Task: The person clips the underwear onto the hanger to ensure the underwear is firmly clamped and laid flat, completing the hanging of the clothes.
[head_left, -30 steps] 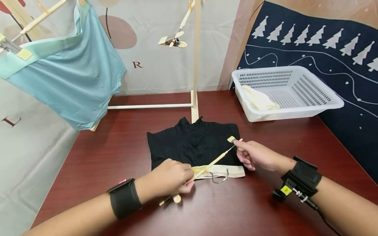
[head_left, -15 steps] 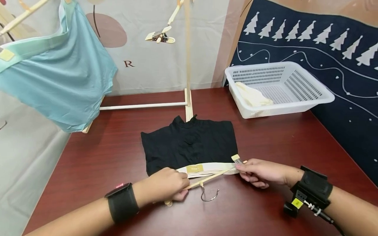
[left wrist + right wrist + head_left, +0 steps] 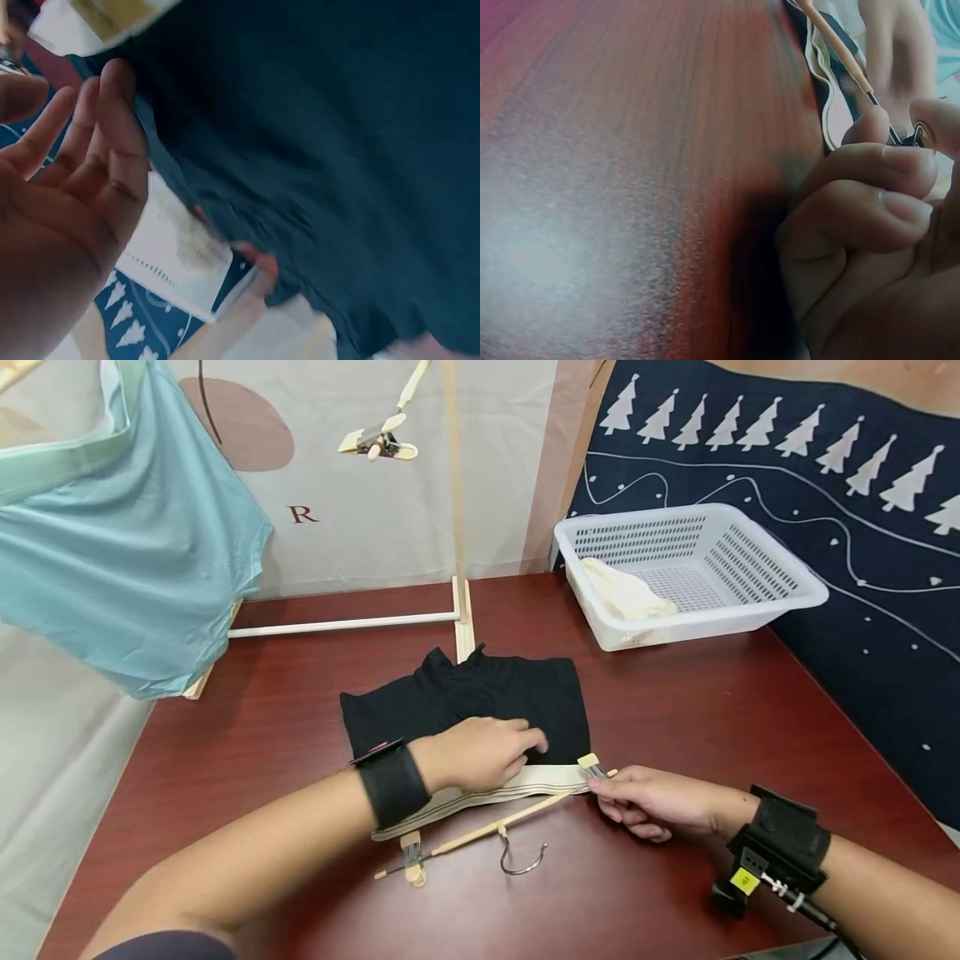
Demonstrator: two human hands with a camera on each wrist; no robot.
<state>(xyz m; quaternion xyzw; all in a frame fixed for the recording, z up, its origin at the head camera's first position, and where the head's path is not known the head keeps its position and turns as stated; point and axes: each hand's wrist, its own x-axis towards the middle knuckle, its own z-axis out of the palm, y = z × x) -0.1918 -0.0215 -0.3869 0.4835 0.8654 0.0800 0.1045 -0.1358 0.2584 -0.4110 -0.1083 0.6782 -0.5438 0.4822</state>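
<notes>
On the tabletop (image 3: 675, 710), black shorts (image 3: 480, 702) lie flat with a hanger (image 3: 487, 835) along their waistband (image 3: 517, 783).
Left hand (image 3: 480, 752) rests on the shorts with fingers relaxed and apart, gripping nothing. Right hand (image 3: 645, 797) pinches the hanger's clip (image 3: 590, 766) at the waistband's right end. Behind stand a wooden rack (image 3: 453, 527) with a teal garment (image 3: 127, 568), and a white basket (image 3: 690, 572) holding a cream cloth (image 3: 626, 597).
</notes>
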